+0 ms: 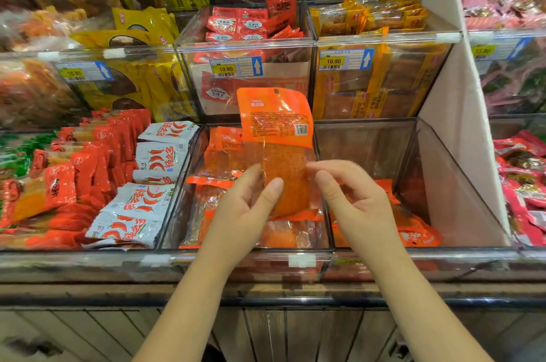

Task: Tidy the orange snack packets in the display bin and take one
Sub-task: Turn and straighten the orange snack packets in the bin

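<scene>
Left grip (245, 208) pinches an upright orange packet (274, 122) above the display bin (283, 249) — right grip (354, 196) alongside, loosely curled, empty.

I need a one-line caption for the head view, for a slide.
Left hand holds an orange packet upright over the bin; right hand close beside it.

Glossy plastic packet (276, 125), clear glossy plastic bin (469, 184), wood counter (88, 290)

Bare forearms (183, 296) lead to the left hand (248, 202) and right hand (351, 193), nails (277, 184) short and plain.
</scene>
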